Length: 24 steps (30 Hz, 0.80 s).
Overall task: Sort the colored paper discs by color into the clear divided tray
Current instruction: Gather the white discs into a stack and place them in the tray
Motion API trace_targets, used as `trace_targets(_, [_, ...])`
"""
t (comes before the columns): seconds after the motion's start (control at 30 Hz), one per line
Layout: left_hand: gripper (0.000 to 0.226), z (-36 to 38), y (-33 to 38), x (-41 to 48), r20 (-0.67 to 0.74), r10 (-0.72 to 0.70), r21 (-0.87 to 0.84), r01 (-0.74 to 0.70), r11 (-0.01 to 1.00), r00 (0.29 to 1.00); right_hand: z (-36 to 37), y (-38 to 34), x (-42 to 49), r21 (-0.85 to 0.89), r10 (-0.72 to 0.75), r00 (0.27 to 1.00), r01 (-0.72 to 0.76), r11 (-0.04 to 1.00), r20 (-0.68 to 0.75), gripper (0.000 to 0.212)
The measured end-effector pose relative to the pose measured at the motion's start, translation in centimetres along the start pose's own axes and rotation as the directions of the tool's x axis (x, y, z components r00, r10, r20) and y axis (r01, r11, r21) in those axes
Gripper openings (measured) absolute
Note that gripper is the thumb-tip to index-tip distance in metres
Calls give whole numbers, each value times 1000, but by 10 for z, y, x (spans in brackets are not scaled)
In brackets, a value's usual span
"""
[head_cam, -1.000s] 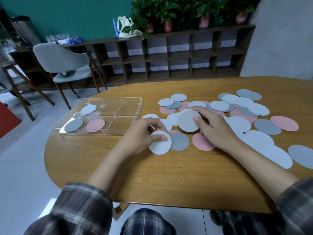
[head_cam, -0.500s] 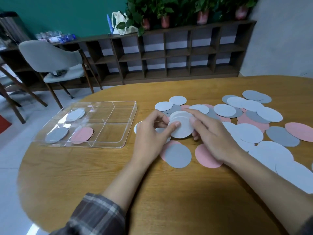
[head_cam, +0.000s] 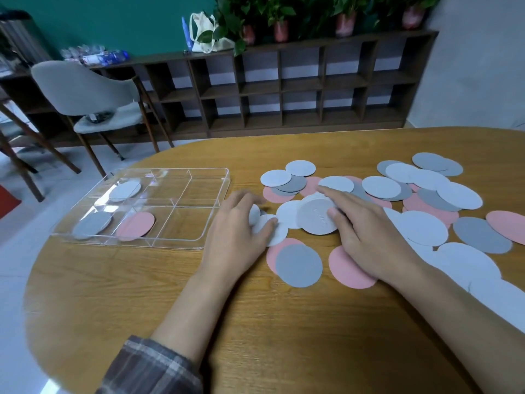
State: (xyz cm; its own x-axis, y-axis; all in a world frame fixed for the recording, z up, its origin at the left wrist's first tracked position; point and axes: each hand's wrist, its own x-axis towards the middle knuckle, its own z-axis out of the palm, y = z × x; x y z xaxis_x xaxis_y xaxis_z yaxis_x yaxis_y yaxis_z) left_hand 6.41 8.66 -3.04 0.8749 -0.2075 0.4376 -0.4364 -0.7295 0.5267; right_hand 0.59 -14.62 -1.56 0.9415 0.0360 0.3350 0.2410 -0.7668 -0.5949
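Observation:
White, grey and pink paper discs (head_cam: 426, 227) lie scattered over the right half of the wooden table (head_cam: 284, 322). The clear divided tray (head_cam: 210, 169) stands at the left and holds a white disc (head_cam: 125, 190), a grey disc (head_cam: 92, 224) and a pink disc (head_cam: 136, 226), each in its own compartment. My right hand (head_cam: 363, 234) pinches a small stack of white discs (head_cam: 315, 218), thumb on its face and index finger along its far edge. My left hand (head_cam: 235, 234) lies flat beside it, thumb and fingers resting on loose white discs (head_cam: 274, 233).
A grey disc on a pink one (head_cam: 298, 265) and another pink disc (head_cam: 349, 270) lie just in front of my hands. Beyond the table's far edge stand a grey chair (head_cam: 85, 92) and a low dark shelf (head_cam: 284, 89) with plants.
My hands, joined on the white stack half a second ago, have parted. The left hand dropped left onto loose white discs; the right keeps the stack.

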Motion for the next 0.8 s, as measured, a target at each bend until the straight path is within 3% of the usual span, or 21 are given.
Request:
trace_targets(0.1, [41,2,1,-3,65,-60,39,58,998,996,2,3,-2,-18,-5,1000,5,1000,21,48])
trace_targets(0.4, [17,-5,5,-3,-17,-65,55,66,996,998,0,0,-4,7,5,1000,-5,1000,-3,44])
trace_targets(0.67, [10,-5,10,-3,-169,147,-77,-162,984,975,4,-2,-2,102,45,998,-41,994,-37,44])
trace_targets(0.8, [11,-7,18,-3,-168,113,-253,-154,955,979,4,-4,-2,130,66,995,-57,990,-72,46])
